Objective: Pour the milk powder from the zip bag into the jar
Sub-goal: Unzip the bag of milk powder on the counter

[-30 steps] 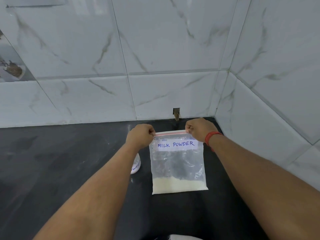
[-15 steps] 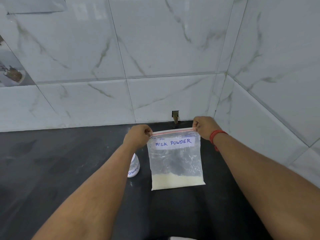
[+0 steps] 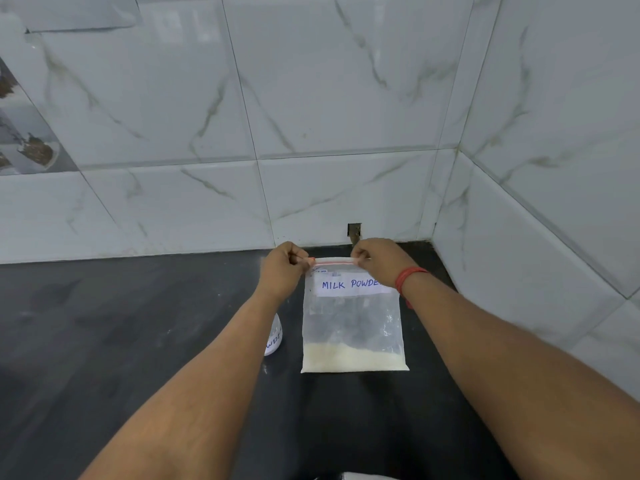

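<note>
A clear zip bag [image 3: 351, 323] labelled "MILK POWDER" stands upright on the black counter, with pale powder settled along its bottom. My left hand [image 3: 282, 271] pinches the left end of its red zip strip. My right hand [image 3: 375, 259] pinches the strip nearer the middle, covering the bag's right top corner. A small clear jar [image 3: 274, 337] with a white label stands just left of the bag, mostly hidden behind my left forearm.
The black counter [image 3: 121, 341] runs left and toward me. White marble-pattern tiled walls [image 3: 346, 116] close the back and the right side, forming a corner behind the bag. A small notch [image 3: 354, 232] sits in the back wall's base. A white object edge [image 3: 360, 475] shows at the bottom.
My right hand has slid leftward along the zip strip, so the two hands are closer together. The bag stays upright in the same spot.
</note>
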`<action>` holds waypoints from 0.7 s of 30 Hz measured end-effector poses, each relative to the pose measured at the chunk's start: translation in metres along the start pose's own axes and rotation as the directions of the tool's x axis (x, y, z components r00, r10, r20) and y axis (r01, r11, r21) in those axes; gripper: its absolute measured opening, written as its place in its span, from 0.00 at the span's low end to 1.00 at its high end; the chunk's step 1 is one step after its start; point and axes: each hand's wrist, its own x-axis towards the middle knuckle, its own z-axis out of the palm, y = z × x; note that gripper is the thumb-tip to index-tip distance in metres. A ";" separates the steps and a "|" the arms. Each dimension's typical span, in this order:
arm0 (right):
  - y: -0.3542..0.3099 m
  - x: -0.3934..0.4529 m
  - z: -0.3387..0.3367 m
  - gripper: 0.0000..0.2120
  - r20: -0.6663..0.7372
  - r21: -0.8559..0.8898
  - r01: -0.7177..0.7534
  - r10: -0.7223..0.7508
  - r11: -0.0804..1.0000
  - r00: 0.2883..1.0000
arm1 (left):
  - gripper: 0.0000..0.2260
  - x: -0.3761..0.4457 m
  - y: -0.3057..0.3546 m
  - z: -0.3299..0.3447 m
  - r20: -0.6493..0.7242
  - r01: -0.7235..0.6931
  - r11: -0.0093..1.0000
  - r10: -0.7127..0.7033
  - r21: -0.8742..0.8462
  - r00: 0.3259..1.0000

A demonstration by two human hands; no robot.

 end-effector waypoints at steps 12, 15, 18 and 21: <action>-0.049 0.020 0.027 0.09 -0.029 0.106 0.087 -0.084 0.991 0.996 | 0.11 0.001 -0.003 0.005 0.013 0.000 0.992 0.002 -0.128 1.000; -0.050 0.020 0.029 0.09 -0.022 0.102 0.082 -0.081 0.991 0.997 | 0.11 0.002 -0.004 0.005 0.001 -0.007 0.993 0.007 -0.119 1.000; -0.051 0.020 0.030 0.08 -0.011 0.092 0.084 -0.084 0.992 0.996 | 0.11 0.001 -0.004 0.004 -0.005 -0.009 0.995 0.008 -0.100 1.000; -0.052 0.019 0.031 0.08 -0.005 0.062 0.096 -0.096 0.993 0.995 | 0.11 0.000 -0.003 0.004 -0.017 -0.024 0.998 0.023 -0.059 1.000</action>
